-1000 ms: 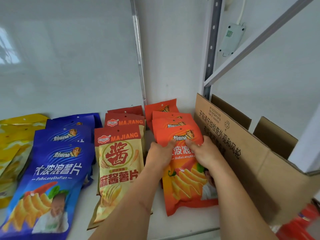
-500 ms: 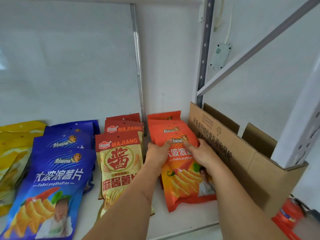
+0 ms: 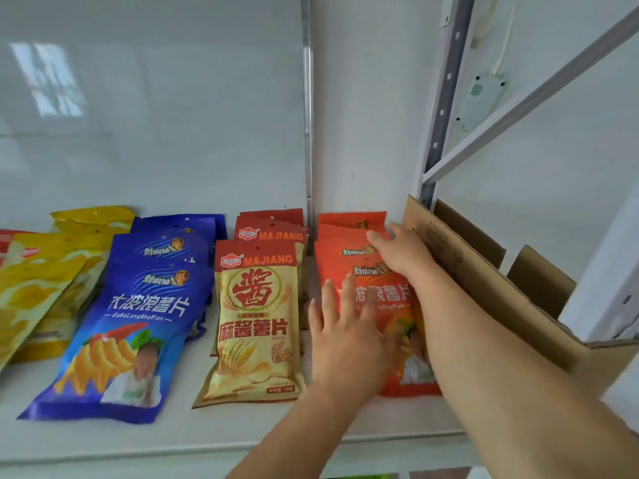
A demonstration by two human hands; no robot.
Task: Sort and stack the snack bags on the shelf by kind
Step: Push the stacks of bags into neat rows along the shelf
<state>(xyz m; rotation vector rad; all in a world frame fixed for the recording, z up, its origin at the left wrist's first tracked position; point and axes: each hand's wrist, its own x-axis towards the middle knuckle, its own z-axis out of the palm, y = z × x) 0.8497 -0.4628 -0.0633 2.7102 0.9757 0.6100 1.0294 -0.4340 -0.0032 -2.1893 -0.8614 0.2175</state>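
Four rows of snack bags lie on the white shelf point(image 3: 179, 440): yellow bags point(image 3: 45, 281) at the left, then blue bags point(image 3: 138, 312), cream-and-red MAJIANG bags point(image 3: 257, 316), and orange bags point(image 3: 349, 267) at the right. My left hand point(image 3: 345, 340) lies flat with spread fingers on the front orange bag. My right hand point(image 3: 401, 252) reaches over the upper part of the orange stack, fingers extended on the bag tops, beside a cardboard box.
An open cardboard box point(image 3: 491, 281) stands at the right, touching the orange row. A metal upright point(image 3: 441, 108) and a slanted brace point(image 3: 539, 95) rise behind it. The white back wall has a vertical strip point(image 3: 307, 115). A grey device point(image 3: 482, 98) hangs on the wall.
Both hands have let go of the top edge of the front orange bag. The left hand has dropped lower and flattened on it; the right hand has shifted back toward the box.
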